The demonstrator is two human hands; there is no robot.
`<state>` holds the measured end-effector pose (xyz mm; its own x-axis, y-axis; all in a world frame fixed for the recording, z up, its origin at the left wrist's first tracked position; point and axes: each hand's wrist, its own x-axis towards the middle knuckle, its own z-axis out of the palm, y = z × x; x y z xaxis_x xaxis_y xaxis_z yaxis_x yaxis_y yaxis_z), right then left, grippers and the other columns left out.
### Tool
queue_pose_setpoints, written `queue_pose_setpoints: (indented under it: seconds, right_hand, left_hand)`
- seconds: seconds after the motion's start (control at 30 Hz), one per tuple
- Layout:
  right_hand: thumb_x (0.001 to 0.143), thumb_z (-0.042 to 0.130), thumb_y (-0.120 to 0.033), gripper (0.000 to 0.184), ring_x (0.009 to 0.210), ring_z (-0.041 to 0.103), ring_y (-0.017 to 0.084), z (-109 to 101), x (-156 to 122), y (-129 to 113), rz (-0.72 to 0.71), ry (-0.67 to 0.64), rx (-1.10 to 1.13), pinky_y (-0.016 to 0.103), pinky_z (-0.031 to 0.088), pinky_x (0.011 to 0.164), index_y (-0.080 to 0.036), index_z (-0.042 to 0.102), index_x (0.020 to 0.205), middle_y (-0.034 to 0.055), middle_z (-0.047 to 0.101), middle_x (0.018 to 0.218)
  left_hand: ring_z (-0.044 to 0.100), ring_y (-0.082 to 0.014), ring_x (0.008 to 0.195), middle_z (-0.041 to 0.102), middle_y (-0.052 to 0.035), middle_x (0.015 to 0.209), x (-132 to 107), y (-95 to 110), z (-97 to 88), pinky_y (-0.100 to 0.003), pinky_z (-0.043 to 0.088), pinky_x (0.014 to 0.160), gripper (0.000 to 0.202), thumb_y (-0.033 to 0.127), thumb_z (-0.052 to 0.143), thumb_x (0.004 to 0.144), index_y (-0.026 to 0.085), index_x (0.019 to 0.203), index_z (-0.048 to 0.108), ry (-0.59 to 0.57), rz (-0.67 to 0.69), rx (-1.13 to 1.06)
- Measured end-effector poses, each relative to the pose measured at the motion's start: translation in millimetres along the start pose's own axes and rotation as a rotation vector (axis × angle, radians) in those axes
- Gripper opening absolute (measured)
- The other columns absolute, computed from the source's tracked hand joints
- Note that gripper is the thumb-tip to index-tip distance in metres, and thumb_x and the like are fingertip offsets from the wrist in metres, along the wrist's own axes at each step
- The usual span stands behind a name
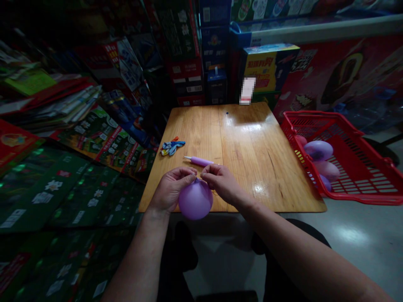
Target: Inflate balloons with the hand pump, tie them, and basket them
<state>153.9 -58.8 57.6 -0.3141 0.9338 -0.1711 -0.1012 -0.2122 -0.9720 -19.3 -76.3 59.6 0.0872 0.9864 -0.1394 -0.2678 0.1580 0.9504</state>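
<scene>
An inflated purple balloon (195, 202) hangs neck-up at the table's front edge, between my two hands. My left hand (174, 184) is closed, thumb and fingers pinching at the balloon's neck from the left. From the right, my right hand (219, 179) pinches at the same neck with closed fingers. The knot area itself is mostly hidden by the fingertips. Just beyond my hands lies a purple balloon hand pump (200, 161) with a pale nozzle pointing left. A small pile of uninflated balloons (172, 147), blue, orange and yellow, rests at the table's left side.
The wooden table (245, 167) stands before me. Right of it, a red basket (362, 195) holds several inflated purple and pink balloons (318, 150). Stacked green cartons (44, 188) crowd the left. A yellow and blue box (264, 69) and a freezer (321, 63) stand behind.
</scene>
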Motion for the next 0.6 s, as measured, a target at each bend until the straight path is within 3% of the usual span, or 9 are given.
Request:
queue_pose_setpoints:
  seconds: [0.23,0.43,0.6]
  right_hand:
    - [0.082,0.066,-0.035,0.019,0.063,0.046,0.012,-1.3,0.6,6.4,-0.181,-0.030,-0.177,0.025,0.037,0.059,-0.017,0.063,0.076,-0.0008,0.054,0.068]
    - [0.084,0.065,-0.037,0.021,0.064,0.046,0.013,-3.2,0.0,5.6,-0.172,-0.078,-0.190,0.024,0.036,0.057,-0.018,0.061,0.075,0.0003,0.055,0.069]
    - [0.082,0.063,-0.035,0.021,0.058,0.041,0.010,-8.3,5.6,2.5,-0.098,0.027,0.012,0.023,0.032,0.051,-0.019,0.054,0.074,-0.0021,0.050,0.066]
  left_hand:
    - [0.065,-0.0177,0.089,0.072,-0.0068,0.095,0.1,0.3,3.9,-0.030,0.049,0.086,0.013,0.022,0.077,0.075,0.017,0.087,0.075,-0.056,0.003,0.009]
    - [0.065,-0.0195,0.090,0.072,-0.0074,0.094,-1.5,2.3,6.6,-0.032,0.050,0.086,0.015,0.024,0.077,0.075,0.016,0.088,0.074,-0.046,0.022,0.057]
    - [0.063,-0.0220,0.102,0.069,-0.0108,0.111,1.2,4.7,2.2,-0.031,0.049,0.087,0.034,0.032,0.076,0.076,0.016,0.106,0.070,0.076,0.074,0.140]
